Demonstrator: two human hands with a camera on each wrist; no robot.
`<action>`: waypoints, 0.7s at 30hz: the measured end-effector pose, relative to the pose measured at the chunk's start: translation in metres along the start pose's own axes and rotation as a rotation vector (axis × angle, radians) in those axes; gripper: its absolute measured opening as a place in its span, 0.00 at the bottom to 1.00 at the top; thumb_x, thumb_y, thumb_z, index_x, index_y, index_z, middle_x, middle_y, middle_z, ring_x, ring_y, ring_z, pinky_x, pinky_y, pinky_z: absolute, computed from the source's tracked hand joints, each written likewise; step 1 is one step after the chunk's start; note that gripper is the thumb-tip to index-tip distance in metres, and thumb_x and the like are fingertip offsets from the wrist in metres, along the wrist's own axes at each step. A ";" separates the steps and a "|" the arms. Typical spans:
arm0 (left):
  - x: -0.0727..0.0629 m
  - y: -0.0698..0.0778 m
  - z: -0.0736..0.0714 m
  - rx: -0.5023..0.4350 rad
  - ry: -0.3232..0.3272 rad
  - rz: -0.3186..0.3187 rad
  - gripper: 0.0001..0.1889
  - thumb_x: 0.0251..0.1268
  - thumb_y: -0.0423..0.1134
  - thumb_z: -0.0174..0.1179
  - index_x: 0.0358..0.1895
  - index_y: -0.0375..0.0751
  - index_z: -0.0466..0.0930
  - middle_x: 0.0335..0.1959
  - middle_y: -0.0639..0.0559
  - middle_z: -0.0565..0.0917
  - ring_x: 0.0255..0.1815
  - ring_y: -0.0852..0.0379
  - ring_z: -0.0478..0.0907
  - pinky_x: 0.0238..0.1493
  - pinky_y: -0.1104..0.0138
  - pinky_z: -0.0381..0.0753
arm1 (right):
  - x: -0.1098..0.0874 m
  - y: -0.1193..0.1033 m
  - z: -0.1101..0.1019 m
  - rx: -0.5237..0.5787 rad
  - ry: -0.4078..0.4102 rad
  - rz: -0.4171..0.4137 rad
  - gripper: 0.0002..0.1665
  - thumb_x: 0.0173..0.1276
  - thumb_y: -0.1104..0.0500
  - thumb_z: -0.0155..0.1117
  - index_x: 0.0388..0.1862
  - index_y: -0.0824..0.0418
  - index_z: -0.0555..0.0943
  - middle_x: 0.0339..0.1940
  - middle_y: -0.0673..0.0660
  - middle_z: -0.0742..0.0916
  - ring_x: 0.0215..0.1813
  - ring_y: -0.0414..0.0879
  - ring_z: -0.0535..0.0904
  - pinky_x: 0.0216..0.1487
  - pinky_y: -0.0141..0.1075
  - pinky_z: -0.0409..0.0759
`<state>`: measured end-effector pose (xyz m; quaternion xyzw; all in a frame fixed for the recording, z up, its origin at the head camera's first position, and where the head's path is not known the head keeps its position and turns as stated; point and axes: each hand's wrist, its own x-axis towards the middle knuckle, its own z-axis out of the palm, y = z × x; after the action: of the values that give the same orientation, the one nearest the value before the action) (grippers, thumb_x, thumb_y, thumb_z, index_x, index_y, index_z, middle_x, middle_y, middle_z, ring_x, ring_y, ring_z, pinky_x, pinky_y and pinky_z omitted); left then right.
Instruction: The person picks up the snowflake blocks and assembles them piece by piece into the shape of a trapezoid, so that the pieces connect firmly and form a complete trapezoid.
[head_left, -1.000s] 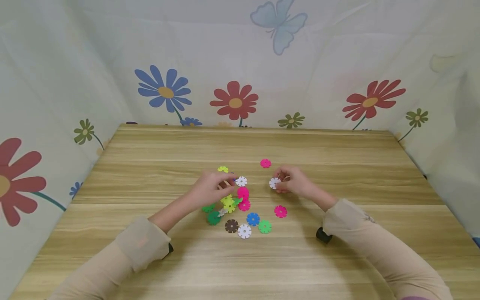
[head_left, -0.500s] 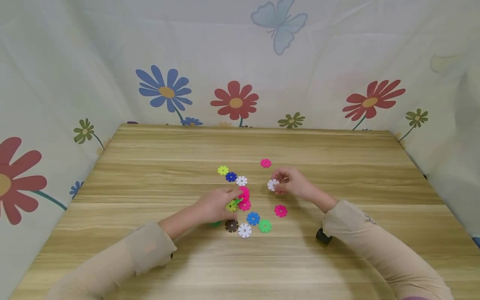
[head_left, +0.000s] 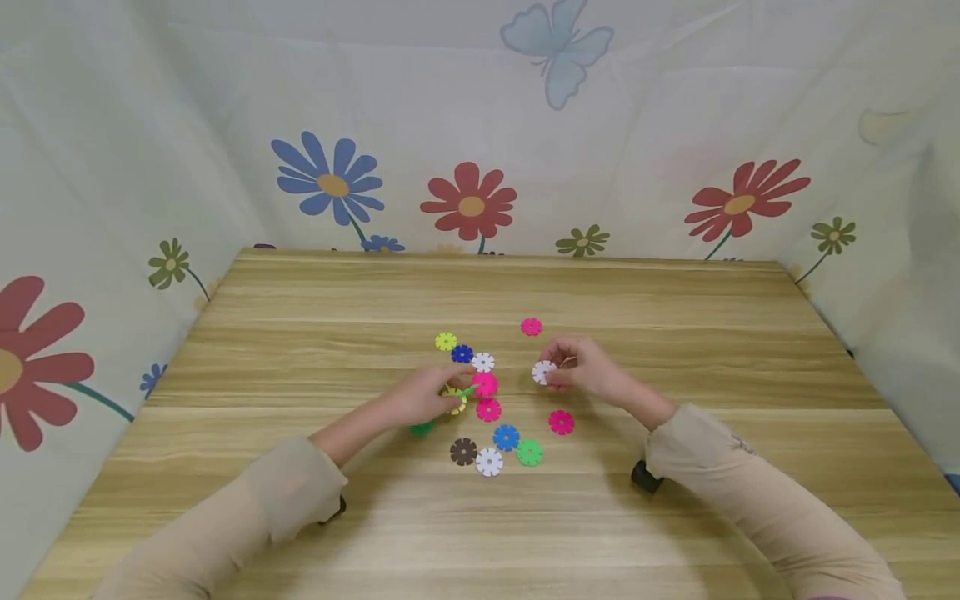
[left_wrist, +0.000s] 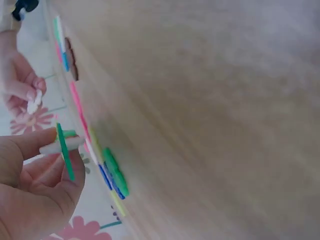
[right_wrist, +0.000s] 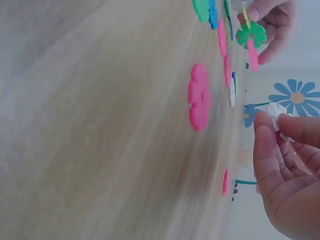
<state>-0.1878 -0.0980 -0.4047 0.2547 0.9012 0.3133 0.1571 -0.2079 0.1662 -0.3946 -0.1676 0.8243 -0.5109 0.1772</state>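
Observation:
In the head view my left hand (head_left: 423, 396) pinches a small cluster of interlocked notched discs above the table. A green disc (left_wrist: 65, 150) crosses a white disc (left_wrist: 50, 147) in the left wrist view. The right wrist view shows a yellow disc (right_wrist: 246, 15) and a pink disc (right_wrist: 253, 55) beside the green one. My right hand (head_left: 588, 371) holds a white notched disc (head_left: 543, 372) between thumb and fingers, to the right of the left hand. Fingers hide part of both holdings.
Loose discs lie around the hands on the wooden table (head_left: 675, 317): a brown disc (head_left: 463, 452), a blue disc (head_left: 506, 437), a light green disc (head_left: 529, 452), a dark blue disc (head_left: 462, 354) and several pink ones. A flowered cloth (head_left: 637, 150) stands behind.
My left hand has come down from beside the dark blue disc, taken hold of the disc cluster and lifted it. The right hand has shifted slightly left with its white disc.

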 end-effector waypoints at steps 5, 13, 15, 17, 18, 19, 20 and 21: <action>-0.001 0.002 -0.009 -0.142 -0.015 -0.010 0.25 0.58 0.33 0.55 0.61 0.42 0.64 0.54 0.43 0.75 0.52 0.49 0.74 0.46 0.63 0.77 | -0.002 -0.004 0.003 0.027 -0.014 -0.024 0.10 0.56 0.73 0.57 0.39 0.74 0.73 0.31 0.62 0.78 0.31 0.53 0.80 0.36 0.46 0.80; -0.002 0.008 -0.016 -0.256 -0.020 -0.022 0.20 0.61 0.35 0.52 0.58 0.44 0.69 0.55 0.45 0.75 0.55 0.49 0.72 0.52 0.59 0.74 | -0.005 -0.014 0.011 0.062 -0.030 -0.069 0.10 0.58 0.73 0.55 0.40 0.74 0.73 0.31 0.63 0.78 0.32 0.56 0.80 0.35 0.48 0.79; -0.002 0.009 -0.017 -0.280 -0.019 -0.023 0.19 0.61 0.36 0.52 0.57 0.44 0.70 0.54 0.45 0.75 0.55 0.50 0.72 0.52 0.60 0.74 | -0.006 -0.017 0.014 0.077 -0.028 -0.076 0.10 0.58 0.73 0.55 0.40 0.75 0.73 0.31 0.62 0.78 0.33 0.58 0.80 0.36 0.49 0.79; -0.002 0.010 -0.017 -0.298 -0.016 -0.030 0.19 0.61 0.36 0.52 0.57 0.44 0.71 0.52 0.46 0.77 0.53 0.52 0.73 0.50 0.62 0.75 | -0.006 -0.021 0.016 0.085 -0.026 -0.085 0.11 0.58 0.73 0.55 0.41 0.75 0.73 0.31 0.62 0.78 0.33 0.59 0.80 0.36 0.50 0.79; -0.002 0.011 -0.018 -0.309 -0.018 -0.033 0.19 0.61 0.37 0.51 0.57 0.44 0.71 0.48 0.47 0.78 0.48 0.54 0.75 0.46 0.64 0.76 | -0.007 -0.022 0.017 0.088 -0.025 -0.087 0.11 0.58 0.73 0.55 0.41 0.75 0.73 0.31 0.62 0.78 0.33 0.59 0.80 0.37 0.50 0.79; -0.003 0.013 -0.018 -0.319 -0.017 -0.033 0.19 0.61 0.37 0.51 0.56 0.44 0.71 0.44 0.47 0.79 0.42 0.56 0.75 0.42 0.66 0.76 | -0.007 -0.023 0.018 0.091 -0.023 -0.090 0.11 0.58 0.73 0.55 0.41 0.75 0.73 0.31 0.62 0.78 0.33 0.59 0.80 0.37 0.49 0.79; -0.003 0.014 -0.019 -0.329 -0.019 -0.034 0.19 0.60 0.37 0.51 0.56 0.43 0.71 0.38 0.48 0.79 0.36 0.58 0.75 0.37 0.68 0.75 | -0.006 -0.024 0.019 0.094 -0.022 -0.093 0.11 0.58 0.73 0.55 0.41 0.75 0.73 0.31 0.62 0.78 0.33 0.58 0.80 0.37 0.49 0.79; -0.003 0.015 -0.019 -0.332 -0.018 -0.034 0.19 0.60 0.37 0.51 0.56 0.43 0.71 0.32 0.49 0.78 0.30 0.60 0.72 0.32 0.69 0.73 | -0.006 -0.025 0.019 0.098 -0.021 -0.094 0.11 0.58 0.73 0.55 0.41 0.75 0.73 0.31 0.62 0.78 0.33 0.58 0.80 0.37 0.49 0.79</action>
<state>-0.1882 -0.0987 -0.3801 0.2129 0.8399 0.4529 0.2101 -0.1913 0.1433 -0.3798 -0.2029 0.7876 -0.5566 0.1697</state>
